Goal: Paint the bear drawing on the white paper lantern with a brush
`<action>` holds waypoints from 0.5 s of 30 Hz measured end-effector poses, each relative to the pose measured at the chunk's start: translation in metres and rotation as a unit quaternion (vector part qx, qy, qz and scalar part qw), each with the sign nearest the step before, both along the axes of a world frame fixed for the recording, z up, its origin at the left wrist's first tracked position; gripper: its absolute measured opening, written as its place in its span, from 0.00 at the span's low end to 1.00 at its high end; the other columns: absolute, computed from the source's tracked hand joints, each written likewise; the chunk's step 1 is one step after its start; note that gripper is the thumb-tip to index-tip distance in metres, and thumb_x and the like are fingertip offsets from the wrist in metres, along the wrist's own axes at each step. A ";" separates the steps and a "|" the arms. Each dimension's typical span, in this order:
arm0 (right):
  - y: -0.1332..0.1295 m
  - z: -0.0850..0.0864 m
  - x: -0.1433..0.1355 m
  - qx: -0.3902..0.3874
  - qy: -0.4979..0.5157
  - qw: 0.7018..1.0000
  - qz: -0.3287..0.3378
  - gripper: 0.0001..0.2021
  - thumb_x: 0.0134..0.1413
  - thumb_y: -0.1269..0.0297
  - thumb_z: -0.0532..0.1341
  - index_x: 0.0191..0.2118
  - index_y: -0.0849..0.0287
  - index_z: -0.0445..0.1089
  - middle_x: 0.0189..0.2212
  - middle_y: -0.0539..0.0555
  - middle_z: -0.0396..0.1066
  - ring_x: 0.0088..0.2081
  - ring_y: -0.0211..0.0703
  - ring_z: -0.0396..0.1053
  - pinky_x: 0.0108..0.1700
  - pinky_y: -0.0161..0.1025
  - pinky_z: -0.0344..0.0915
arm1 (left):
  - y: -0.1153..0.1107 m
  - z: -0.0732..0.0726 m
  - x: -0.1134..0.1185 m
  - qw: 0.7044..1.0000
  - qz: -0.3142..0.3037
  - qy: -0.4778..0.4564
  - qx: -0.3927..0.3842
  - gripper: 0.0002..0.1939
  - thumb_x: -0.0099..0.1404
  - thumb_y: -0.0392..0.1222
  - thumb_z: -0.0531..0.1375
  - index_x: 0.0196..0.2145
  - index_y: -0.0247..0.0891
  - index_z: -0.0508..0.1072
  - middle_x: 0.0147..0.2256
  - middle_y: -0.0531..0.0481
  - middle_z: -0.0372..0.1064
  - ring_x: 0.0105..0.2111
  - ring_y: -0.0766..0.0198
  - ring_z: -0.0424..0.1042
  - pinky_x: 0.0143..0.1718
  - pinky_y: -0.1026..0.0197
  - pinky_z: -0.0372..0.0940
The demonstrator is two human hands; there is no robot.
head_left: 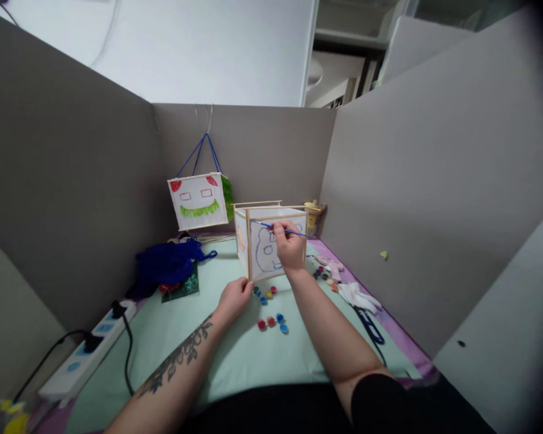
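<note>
A box-shaped lantern with a thin wooden frame and white panels stands on the table. Its front panel carries a bear-like face outlined in blue. My left hand pinches the frame's lower front corner. In my right hand is a slim blue paintbrush, held across the upper part of the front panel. The brush's tip points left, close to the frame's upright; whether it touches the panel I cannot tell. Small paint pots in red and blue sit below the lantern, with several more by my left fingertips.
A finished-looking lantern hangs by blue cords at the back wall. Dark blue cloth lies at left, near a power strip with black cables. White gloves and dark-handled scissors lie right. Grey partitions enclose three sides.
</note>
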State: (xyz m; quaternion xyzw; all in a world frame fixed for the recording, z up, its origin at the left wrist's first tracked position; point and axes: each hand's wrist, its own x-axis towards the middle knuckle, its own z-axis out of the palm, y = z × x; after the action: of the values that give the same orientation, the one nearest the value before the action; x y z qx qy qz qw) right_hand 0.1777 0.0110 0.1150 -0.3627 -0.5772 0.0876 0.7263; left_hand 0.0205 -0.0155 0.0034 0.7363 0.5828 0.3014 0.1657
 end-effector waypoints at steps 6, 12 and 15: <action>0.007 -0.002 -0.002 -0.015 0.010 1.000 0.011 0.13 0.54 0.57 0.54 0.32 0.60 0.70 0.26 0.52 0.73 0.26 0.38 0.67 0.29 0.33 0.63 | 0.000 0.000 0.000 1.000 0.007 -0.017 0.005 0.17 0.63 0.47 0.50 0.24 0.35 0.68 0.23 0.50 0.66 0.24 0.66 0.61 0.26 0.65 0.49; 0.018 -0.009 0.011 -0.022 0.031 0.999 0.037 0.13 0.54 0.56 0.55 0.35 0.61 0.70 0.28 0.54 0.73 0.30 0.39 0.69 0.31 0.34 0.65 | -0.001 0.001 0.000 1.000 0.006 -0.015 0.009 0.17 0.63 0.47 0.50 0.23 0.35 0.68 0.23 0.50 0.66 0.24 0.66 0.61 0.26 0.64 0.48; 0.026 -0.014 0.017 -0.024 0.051 0.998 0.037 0.13 0.53 0.56 0.56 0.36 0.62 0.70 0.29 0.55 0.73 0.32 0.40 0.70 0.32 0.35 0.65 | -0.001 0.001 0.000 1.000 0.004 -0.017 0.012 0.17 0.63 0.47 0.49 0.23 0.35 0.68 0.22 0.50 0.65 0.24 0.66 0.60 0.26 0.64 0.48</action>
State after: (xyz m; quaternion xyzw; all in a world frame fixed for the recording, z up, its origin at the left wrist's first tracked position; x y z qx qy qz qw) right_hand 0.1951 0.0371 0.1005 -0.3538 -0.5497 0.1470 0.7423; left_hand 0.0207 -0.0169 0.0045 0.7307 0.5793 0.3214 0.1653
